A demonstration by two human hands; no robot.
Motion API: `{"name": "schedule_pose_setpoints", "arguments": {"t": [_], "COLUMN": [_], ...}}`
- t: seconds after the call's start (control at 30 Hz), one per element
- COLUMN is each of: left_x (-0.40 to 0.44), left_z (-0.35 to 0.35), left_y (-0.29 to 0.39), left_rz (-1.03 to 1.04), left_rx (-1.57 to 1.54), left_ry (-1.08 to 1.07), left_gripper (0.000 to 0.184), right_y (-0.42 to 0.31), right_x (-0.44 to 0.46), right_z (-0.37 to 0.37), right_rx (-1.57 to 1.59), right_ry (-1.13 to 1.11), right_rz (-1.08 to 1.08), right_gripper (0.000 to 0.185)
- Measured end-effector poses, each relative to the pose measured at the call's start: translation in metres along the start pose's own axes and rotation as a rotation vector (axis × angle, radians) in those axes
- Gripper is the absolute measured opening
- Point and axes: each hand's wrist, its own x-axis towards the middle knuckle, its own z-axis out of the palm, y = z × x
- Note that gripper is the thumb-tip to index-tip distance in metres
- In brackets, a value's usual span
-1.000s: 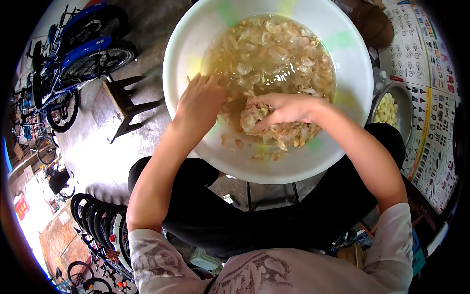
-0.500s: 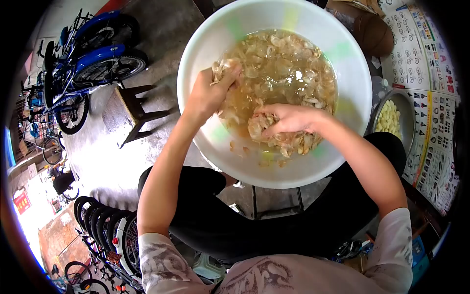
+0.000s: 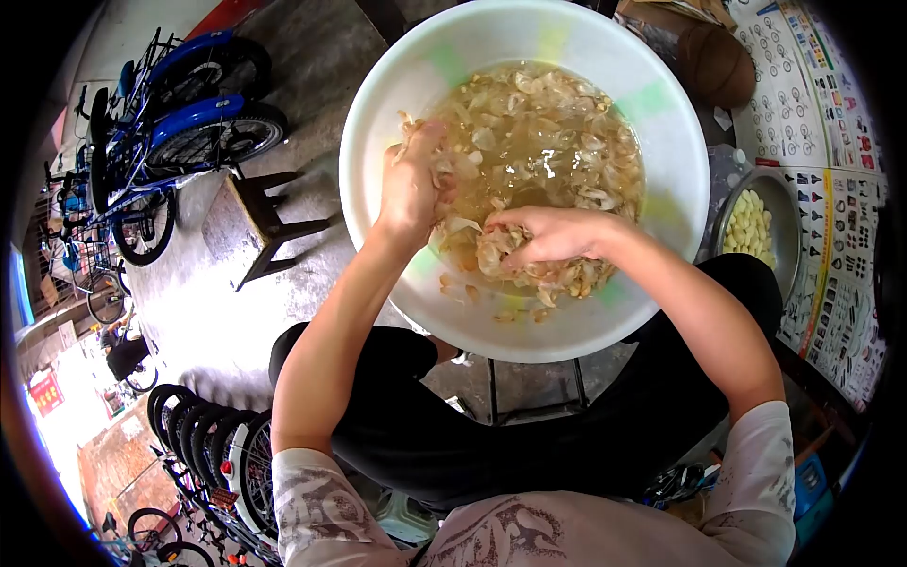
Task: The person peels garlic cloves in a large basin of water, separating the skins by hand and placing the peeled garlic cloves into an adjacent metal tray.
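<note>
A wide white plastic basin (image 3: 675, 189) holds cloudy water with many papery garlic skins (image 3: 515, 94) afloat. At its left side, above the water, my left hand (image 3: 413, 184) is closed around a clump of wet garlic skins, with bits sticking out past the fingers. My right hand (image 3: 557, 234) dips into the near part of the basin, fingers curled on another bunch of garlic skins; its fingertips are partly hidden. Loose brownish scraps (image 3: 468, 291) cling to the basin's near wall.
A metal bowl (image 3: 786, 227) of peeled garlic cloves (image 3: 749, 227) stands to the right, beside printed sheets (image 3: 831, 255). A brown ball (image 3: 715, 66) lies at the upper right. Left are a wooden stool (image 3: 241, 227) and blue bicycles (image 3: 203, 132); several tyres (image 3: 203, 425) stand lower left.
My left hand has turned and shifted slightly right, still gripping skins. My right hand stays nearly in place among the skins. The view has shifted slightly.
</note>
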Motion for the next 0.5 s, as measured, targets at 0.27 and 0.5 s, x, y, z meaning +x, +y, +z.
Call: {"name": "schedule_pose_setpoints", "arguments": {"t": [0.27, 0.5], "left_x": [0.009, 0.018], "left_z": [-0.007, -0.023], "left_y": [0.003, 0.022], "left_rz": [0.018, 0.092], "left_rx": [-0.217, -0.028], "left_ry": [-0.034, -0.100], "left_gripper": [0.022, 0.045], "right_y": [-0.012, -0.003], "right_x": [-0.014, -0.016], "right_z": [-0.004, -0.012], "right_rx": [0.163, 0.388], "right_ry": [0.004, 0.109], "right_rz": [0.010, 0.017], "right_gripper": [0.083, 0.075]}}
